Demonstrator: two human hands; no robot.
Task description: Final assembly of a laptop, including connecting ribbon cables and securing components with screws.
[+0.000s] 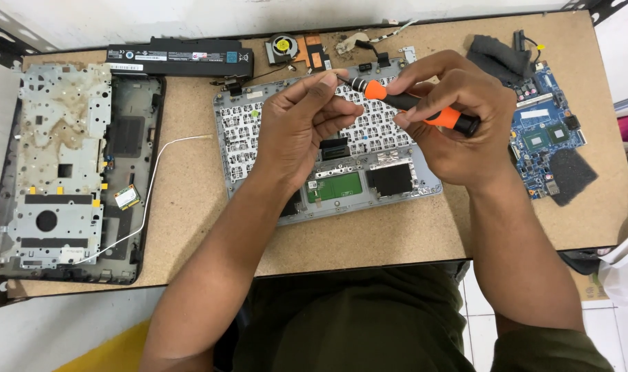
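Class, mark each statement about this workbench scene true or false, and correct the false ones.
1. The right hand holds an orange and black screwdriver. True.
2. The left hand rests flat on the table. False: it is raised at the screwdriver's tip, above the keyboard panel.
3. A blue circuit board lies at the right of the table. True.
4. The black battery pack lies at the table's near edge. False: it lies along the far edge.
5. A cooling fan sits beside the battery pack. True.
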